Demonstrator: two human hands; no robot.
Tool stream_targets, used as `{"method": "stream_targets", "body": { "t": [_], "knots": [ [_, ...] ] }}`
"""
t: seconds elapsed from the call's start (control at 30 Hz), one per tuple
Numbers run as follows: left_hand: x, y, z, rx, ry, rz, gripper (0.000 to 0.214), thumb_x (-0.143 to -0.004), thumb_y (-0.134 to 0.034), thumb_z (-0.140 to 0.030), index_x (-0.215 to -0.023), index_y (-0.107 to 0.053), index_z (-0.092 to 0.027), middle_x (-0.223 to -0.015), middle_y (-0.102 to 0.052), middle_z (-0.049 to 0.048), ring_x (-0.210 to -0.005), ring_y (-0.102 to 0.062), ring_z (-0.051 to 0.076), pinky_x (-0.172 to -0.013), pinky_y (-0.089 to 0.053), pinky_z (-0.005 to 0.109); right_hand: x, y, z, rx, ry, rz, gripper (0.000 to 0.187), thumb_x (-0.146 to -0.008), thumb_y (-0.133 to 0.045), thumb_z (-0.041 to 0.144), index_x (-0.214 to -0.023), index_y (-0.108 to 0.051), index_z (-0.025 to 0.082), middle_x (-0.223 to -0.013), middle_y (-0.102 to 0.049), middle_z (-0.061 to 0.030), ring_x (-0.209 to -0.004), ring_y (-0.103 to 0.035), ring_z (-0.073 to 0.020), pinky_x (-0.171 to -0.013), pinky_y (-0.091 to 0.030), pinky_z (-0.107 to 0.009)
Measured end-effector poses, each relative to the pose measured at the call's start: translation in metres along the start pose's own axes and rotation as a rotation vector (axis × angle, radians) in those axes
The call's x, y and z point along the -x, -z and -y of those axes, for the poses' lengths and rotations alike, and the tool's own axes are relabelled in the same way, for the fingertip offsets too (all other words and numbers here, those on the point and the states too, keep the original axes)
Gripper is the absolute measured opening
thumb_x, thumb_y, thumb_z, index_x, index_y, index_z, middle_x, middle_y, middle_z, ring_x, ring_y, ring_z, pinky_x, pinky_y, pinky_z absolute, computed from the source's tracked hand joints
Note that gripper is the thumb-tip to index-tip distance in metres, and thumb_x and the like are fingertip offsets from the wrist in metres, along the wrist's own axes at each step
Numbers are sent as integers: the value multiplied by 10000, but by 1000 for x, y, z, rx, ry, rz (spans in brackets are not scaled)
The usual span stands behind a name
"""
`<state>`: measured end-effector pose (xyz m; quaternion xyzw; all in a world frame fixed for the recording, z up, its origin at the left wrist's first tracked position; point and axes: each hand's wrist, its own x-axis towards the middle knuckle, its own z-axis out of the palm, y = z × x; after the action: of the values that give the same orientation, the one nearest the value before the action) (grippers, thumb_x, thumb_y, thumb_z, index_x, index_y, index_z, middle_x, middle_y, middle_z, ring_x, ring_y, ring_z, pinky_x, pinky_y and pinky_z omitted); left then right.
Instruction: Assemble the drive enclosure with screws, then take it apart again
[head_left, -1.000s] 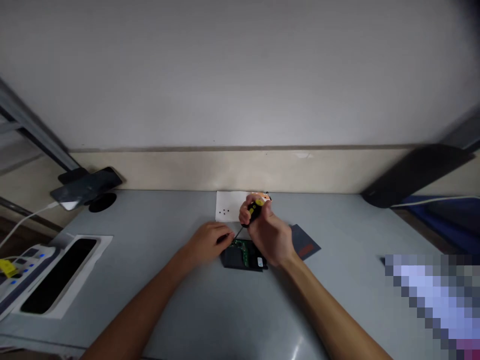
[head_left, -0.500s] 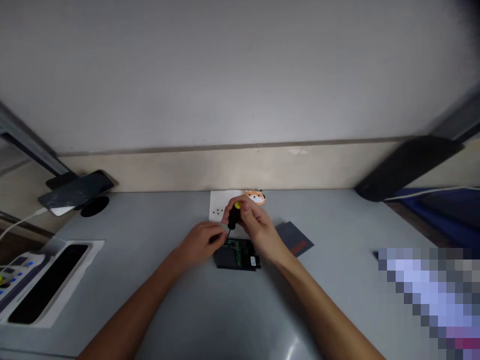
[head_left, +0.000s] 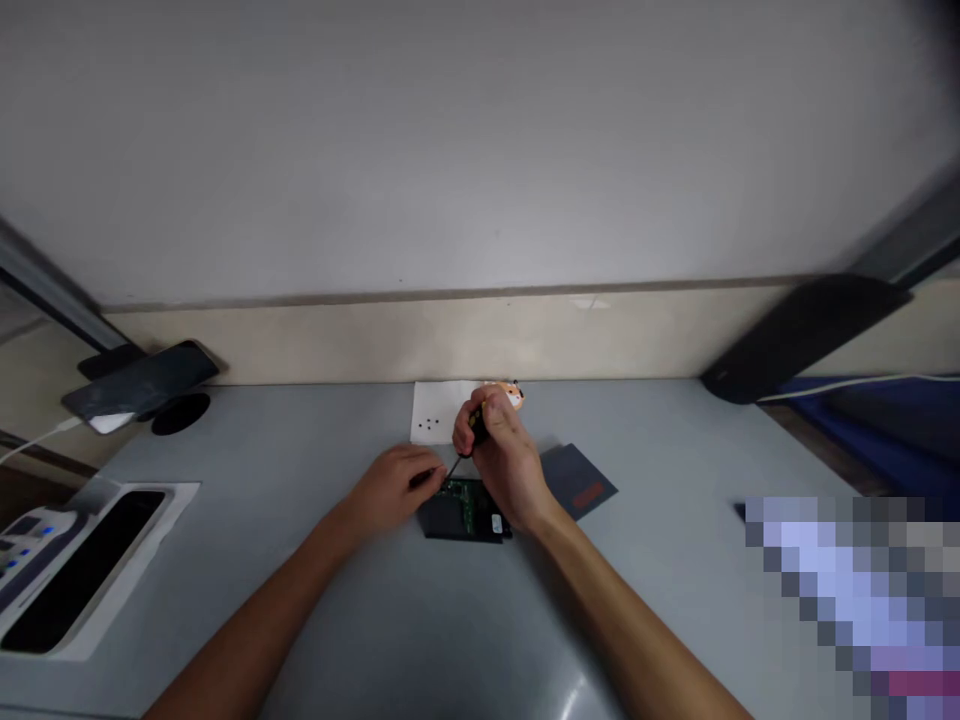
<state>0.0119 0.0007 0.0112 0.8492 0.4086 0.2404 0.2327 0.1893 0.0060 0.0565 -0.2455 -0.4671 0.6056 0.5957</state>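
Two hands over the grey table (head_left: 375, 620): the left hand (head_left: 390, 487) just left of the one small black device (head_left: 457, 517), the right hand (head_left: 504, 462) just behind it. One screwdriver (head_left: 472, 432) above the device. One white paper sheet (head_left: 439, 412) behind the device, with about four tiny dark screws (head_left: 429, 424) on it. One orange figure (head_left: 512, 394) behind the device too. One dark card (head_left: 579, 482) to its right. One phone (head_left: 139, 384) on a stand, far left of the device. One white tray (head_left: 79, 572) far left as well
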Motion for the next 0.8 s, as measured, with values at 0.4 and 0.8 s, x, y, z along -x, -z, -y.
{"method": "stream_targets", "body": {
  "t": [0.4, 0.8],
  "knots": [
    [1, -3, 5, -1, 4, -26, 338, -1038, -480, -313, -751, -595, -177, -726, -595, -8, -720, -536, 137, -714, -393, 268, 2, 1, 13, -152, -50, 70, 282, -1023, -491, 417, -856, -603, 219, -786, -515, -21, -728, -466, -165, -752, -395, -323],
    [1, -3, 5, -11, -4, -21, 318, -1026, -495, -284, -736, -571, -179, -716, -574, -17, -709, -523, 134, -698, -381, 257, -5, 5, 2, -231, -35, 14, 194, -986, -566, 398, -901, -596, 226, -870, -522, -22, -793, -515, -166, -744, -398, -315]
  ]
}}
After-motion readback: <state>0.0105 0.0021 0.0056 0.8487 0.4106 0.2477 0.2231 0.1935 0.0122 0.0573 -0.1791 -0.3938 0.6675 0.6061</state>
